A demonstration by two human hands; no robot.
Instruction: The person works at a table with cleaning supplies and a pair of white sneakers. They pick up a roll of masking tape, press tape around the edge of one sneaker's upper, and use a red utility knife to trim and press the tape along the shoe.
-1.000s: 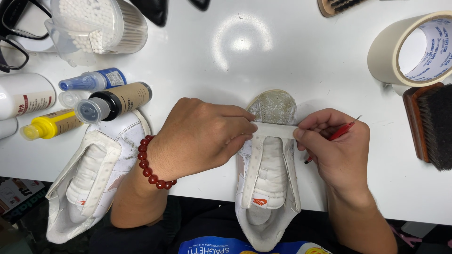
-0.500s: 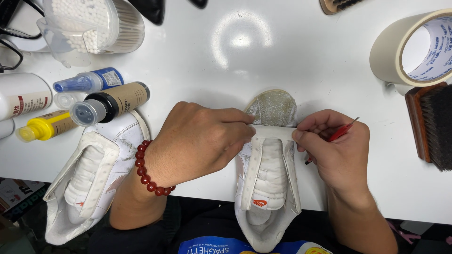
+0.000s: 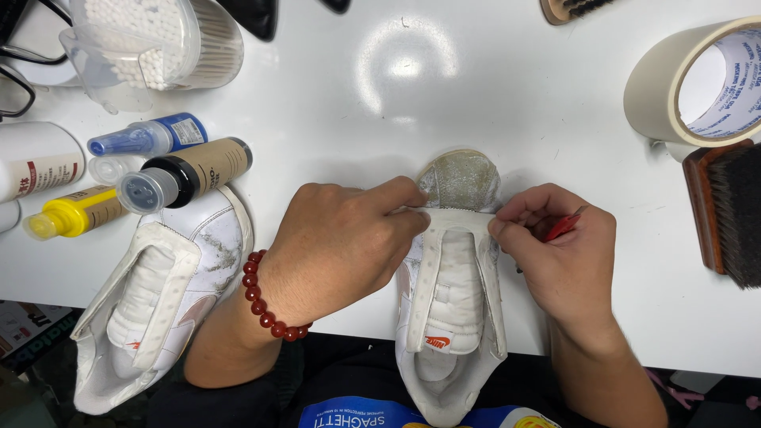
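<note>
Sneaker, white, lies on the front edge of the white table, its toe pointing away from the person and its heel hanging over the edge. Left hand presses on the side near the toe, its grip closed on the sneaker. Right hand touches the other side with its fingertips and pinches a small red tool. Second white sneaker lies to the left, beside some bottles. Tape roll and a brush are on the right.
</note>
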